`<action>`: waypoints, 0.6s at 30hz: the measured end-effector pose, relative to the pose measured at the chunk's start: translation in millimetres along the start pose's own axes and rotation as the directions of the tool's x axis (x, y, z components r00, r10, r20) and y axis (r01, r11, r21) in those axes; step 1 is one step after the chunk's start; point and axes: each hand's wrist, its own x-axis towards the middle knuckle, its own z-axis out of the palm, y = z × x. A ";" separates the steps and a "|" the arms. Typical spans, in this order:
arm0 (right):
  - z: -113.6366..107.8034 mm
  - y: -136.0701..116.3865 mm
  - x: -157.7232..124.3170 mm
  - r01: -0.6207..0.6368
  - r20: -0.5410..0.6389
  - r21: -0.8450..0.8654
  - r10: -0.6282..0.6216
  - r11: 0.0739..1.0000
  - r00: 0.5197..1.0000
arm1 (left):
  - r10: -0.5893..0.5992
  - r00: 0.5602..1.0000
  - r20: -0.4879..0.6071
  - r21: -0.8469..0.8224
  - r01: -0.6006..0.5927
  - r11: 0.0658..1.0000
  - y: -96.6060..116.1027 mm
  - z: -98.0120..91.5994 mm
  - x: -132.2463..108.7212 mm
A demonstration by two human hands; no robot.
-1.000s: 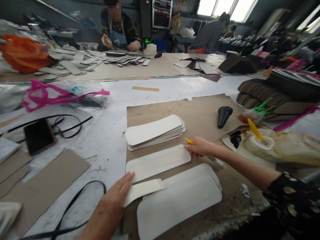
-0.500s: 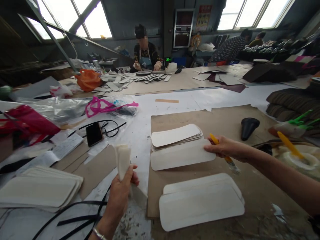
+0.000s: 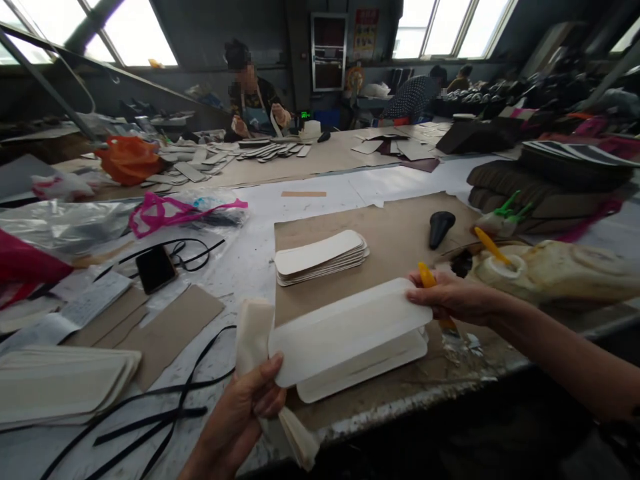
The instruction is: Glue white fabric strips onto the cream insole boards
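Note:
A long white panel with rounded corners is stretched between my two hands, tilted up to the right. My left hand is closed on a bundle of cream fabric strips, and its thumb rests at the panel's left end. In my right hand are the panel's right end and a brush with a yellow handle, bristles pointing down. Beneath the held panel lie more white panels, partly hidden. Behind it sits a neat stack of similar panels on brown board.
At right are a glue container with another yellow handle in it, a black tool and stacked dark pieces. To the left lie a phone, black cords and another panel stack. A co-worker sits opposite.
My right hand has lifted the panel off the board beside the back stack and brought it nearer. My left hand has moved to the panel's left end, and the view has turned right.

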 end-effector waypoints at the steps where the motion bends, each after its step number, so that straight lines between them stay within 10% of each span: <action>1: -1.0 11.8 -4.8 -0.025 -0.013 -0.014 0.025 1.000 1.000 | -0.010 1.000 -0.008 0.056 0.010 0.998 -8.7 1.0 -3.3; 7: 1.1 61.2 -10.0 -0.094 -0.228 -0.581 -0.051 0.808 0.972 | 0.300 0.948 -0.105 0.674 -0.154 0.722 -49.8 2.3 -1.1; 12: 12.0 71.9 -9.6 -0.228 -0.316 -0.791 -0.061 0.567 0.947 | 0.419 0.906 -0.061 0.864 -0.162 0.477 -52.6 5.8 -0.2; 18: 11.2 88.3 -7.7 -0.257 -0.357 -0.697 -0.013 0.670 0.934 | 0.403 0.866 -0.296 0.798 -0.009 0.603 -48.9 4.4 -4.1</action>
